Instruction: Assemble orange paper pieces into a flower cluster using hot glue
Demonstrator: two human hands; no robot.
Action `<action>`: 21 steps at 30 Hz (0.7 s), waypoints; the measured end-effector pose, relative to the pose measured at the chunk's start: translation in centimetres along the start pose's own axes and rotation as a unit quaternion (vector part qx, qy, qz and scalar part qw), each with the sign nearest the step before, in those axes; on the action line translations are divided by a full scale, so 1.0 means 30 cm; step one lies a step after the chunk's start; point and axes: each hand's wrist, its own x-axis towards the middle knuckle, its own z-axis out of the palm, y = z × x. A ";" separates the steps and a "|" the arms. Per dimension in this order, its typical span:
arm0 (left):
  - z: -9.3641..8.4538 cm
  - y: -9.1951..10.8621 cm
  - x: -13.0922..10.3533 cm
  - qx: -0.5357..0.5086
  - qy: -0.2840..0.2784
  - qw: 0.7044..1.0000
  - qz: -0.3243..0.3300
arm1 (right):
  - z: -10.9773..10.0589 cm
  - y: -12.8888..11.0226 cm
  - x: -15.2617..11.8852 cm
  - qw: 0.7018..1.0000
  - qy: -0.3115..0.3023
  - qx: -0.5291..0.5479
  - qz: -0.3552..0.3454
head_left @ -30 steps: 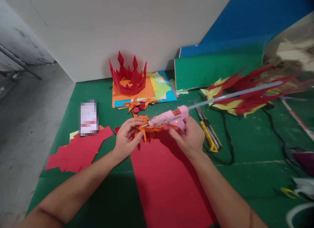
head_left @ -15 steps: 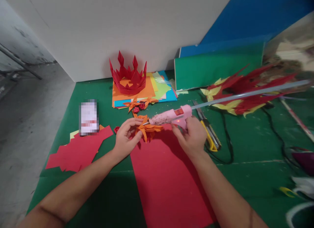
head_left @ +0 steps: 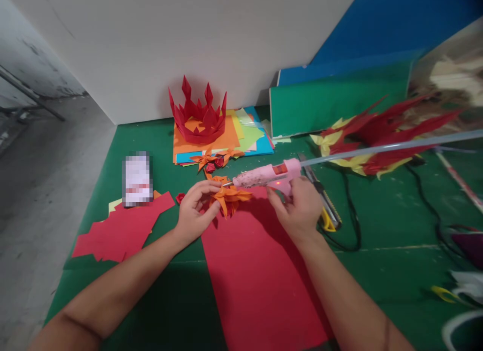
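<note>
Between the thumb and fingers of my left hand (head_left: pixel 198 205) is an orange paper flower (head_left: pixel 231 196) with pointed petals, over the upper end of a red paper sheet (head_left: pixel 260 270). My right hand (head_left: pixel 300 207) is closed round the handle of a pink glue gun (head_left: pixel 264 176). Its nozzle points left, at the flower's upper edge near my left fingertips. A long clear glue stick (head_left: pixel 377 148) juts from the gun's back to the right. More orange flowers and small red paper roses (head_left: pixel 214 164) lie just behind.
A red paper crown (head_left: pixel 199 124) stands on coloured sheets (head_left: pixel 181 148) at the back. Red cut paper (head_left: pixel 116 232) and a blurred-out phone-like object (head_left: pixel 137 180) lie left. To the right are a yellow cutter (head_left: pixel 328 221), black cable (head_left: pixel 352 220) and red-yellow paper piece (head_left: pixel 362 162).
My right hand and the glue gun have shifted slightly right and up, drawing the nozzle back from the flower's middle. My left hand has kept its hold, nearly still.
</note>
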 end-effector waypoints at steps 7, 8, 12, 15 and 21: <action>-0.002 0.003 0.001 0.016 0.009 1.000 0.001 | -0.005 0.006 0.005 0.999 0.009 0.013 0.049; -0.002 0.003 0.000 0.017 0.009 1.000 0.002 | -0.005 0.007 0.006 0.998 0.015 0.020 0.059; -0.002 0.004 0.002 0.014 0.003 1.000 0.013 | 0.009 0.014 0.008 0.993 -0.006 0.078 0.087; -0.003 0.001 0.004 0.028 0.002 0.999 0.034 | 0.039 0.031 0.008 0.987 -0.048 0.113 0.105; -0.007 0.001 0.005 0.078 0.001 0.992 0.094 | 0.084 0.070 0.005 0.991 -0.093 0.066 0.070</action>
